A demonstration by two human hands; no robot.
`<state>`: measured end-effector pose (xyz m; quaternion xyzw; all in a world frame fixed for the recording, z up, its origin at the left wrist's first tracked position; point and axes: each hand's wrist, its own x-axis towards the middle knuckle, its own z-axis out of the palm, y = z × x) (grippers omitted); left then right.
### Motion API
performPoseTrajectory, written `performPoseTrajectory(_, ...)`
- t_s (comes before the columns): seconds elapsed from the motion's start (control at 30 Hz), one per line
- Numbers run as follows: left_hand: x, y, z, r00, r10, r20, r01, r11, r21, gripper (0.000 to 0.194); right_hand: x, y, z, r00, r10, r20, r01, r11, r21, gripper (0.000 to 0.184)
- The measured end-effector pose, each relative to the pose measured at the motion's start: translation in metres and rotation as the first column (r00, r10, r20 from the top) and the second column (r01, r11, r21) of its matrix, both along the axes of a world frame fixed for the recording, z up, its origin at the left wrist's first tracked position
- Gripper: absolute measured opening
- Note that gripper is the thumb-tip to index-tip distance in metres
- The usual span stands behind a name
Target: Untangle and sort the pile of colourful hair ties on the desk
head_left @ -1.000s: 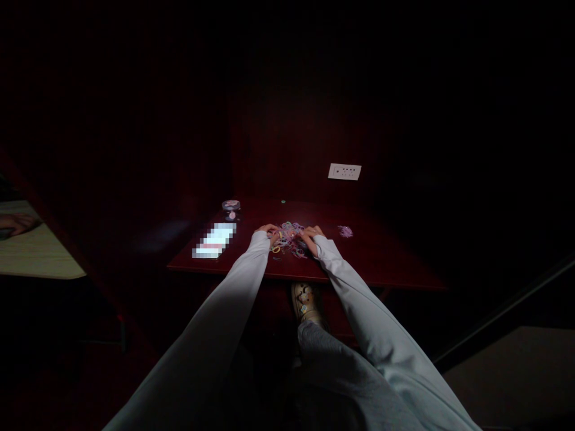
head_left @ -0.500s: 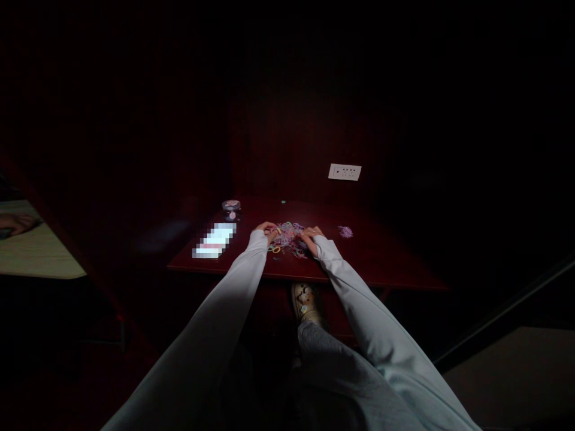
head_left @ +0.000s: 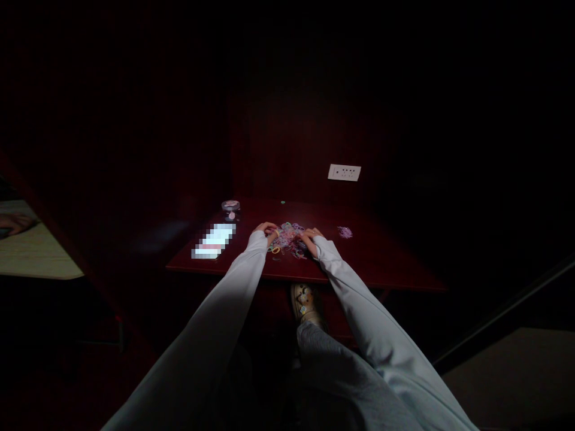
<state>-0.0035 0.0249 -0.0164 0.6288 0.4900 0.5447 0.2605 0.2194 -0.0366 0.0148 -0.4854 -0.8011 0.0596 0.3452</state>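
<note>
A loose pile of small elastic hair ties point(head_left: 291, 234), mostly pink and purple, lies on the dark red desk point(head_left: 381, 266) between my hands. My left hand point(head_left: 266, 230) is at the pile's left edge, its fingers bent inward. A bit of yellow shows by its fingertips; what they pinch is too small to make out. At the pile's right edge, my right hand point(head_left: 311, 237) has its fingers curled together among the ties, hiding what is between them. A yellow hair tie point(head_left: 275, 250) lies at the near left of the pile.
A lit phone point(head_left: 214, 240), its screen blurred, and a small clear jar point(head_left: 231, 209) are on the left. A separate purple clump of ties point(head_left: 345, 231) lies right, a green tie point(head_left: 283, 202) behind. Another person's hand point(head_left: 17, 224) rests on a neighbouring table.
My hands stay at the pile with only slight finger movement; the yellow bit by my left fingertips has shifted a little. The view has moved slightly.
</note>
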Motion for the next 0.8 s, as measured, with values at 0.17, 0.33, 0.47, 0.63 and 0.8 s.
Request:
performPoseTrajectory(0.17, 0.0013, 0.0002, 0.0019, 0.996, -0.038, 0.077, 0.036, 0.999, 0.032, 0.018, -0.0004, -0.0008, -0.0003, 1.000, -0.006, -0.030, 0.006, 1.000, 0.000, 0.041)
performPoseTrajectory(0.33, 0.0018, -0.0028, 0.0081, 0.988, -0.052, 0.148, 0.048, 0.998, 0.033, 0.023, -0.0004, -0.0003, -0.0008, 0.999, -0.026, -0.042, 0.024, 0.999, -0.025, 0.044)
performPoseTrajectory(0.47, 0.0012, -0.0045, 0.0092, 0.976, -0.042, 0.215, 0.039, 0.999, 0.017, 0.022, 0.0007, 0.0006, -0.0022, 0.998, -0.034, -0.055, 0.033, 0.999, -0.020, 0.043)
performPoseTrajectory(0.63, 0.0013, -0.0016, 0.0066, 0.975, 0.017, 0.223, -0.021, 1.000, 0.017, 0.015, 0.0004, 0.0005, -0.0029, 0.999, -0.040, -0.024, 0.039, 0.999, -0.025, 0.044)
performPoseTrajectory(0.8, -0.0010, -0.0013, 0.0055, 0.999, 0.033, -0.042, -0.030, 0.998, 0.063, 0.012, -0.0049, -0.0011, 0.0000, 0.997, 0.042, 0.060, -0.038, 0.997, -0.062, 0.049)
